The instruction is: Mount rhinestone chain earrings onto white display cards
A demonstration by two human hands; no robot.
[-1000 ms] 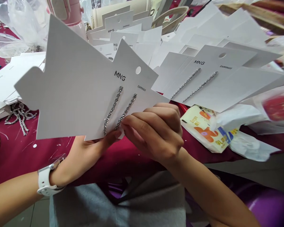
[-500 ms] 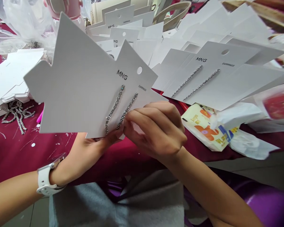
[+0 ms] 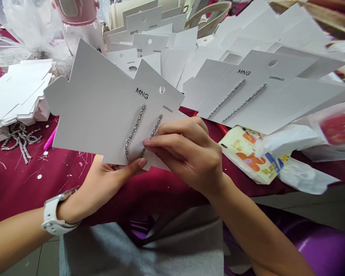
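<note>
A white earring card (image 3: 94, 103) printed MNG is held up in front of me, tilted, with two sparkling silver strands on it. My left hand (image 3: 103, 182) grips its lower edge, thumb in front near the strands' lower ends, other fingers mostly hidden behind. The left strand (image 3: 135, 130) shows along its whole length. My right hand (image 3: 189, 153) has its fingers bent together at the right strand (image 3: 156, 128), fingertips against its lower half and covering part of it.
Finished-looking cards with strands (image 3: 293, 92) lie at the right, above a tissue pack (image 3: 248, 155). A card stack (image 3: 17, 92), loose silver strands (image 3: 21, 140), a pink pen (image 3: 50, 138) and a pink-lidded bottle (image 3: 84, 34) are leftward and behind.
The card has shifted slightly left and tilted, its top-left corner lower, uncovering the pink pen and more of the bottle. My right hand has moved slightly left with it, its fingers a little straighter.
</note>
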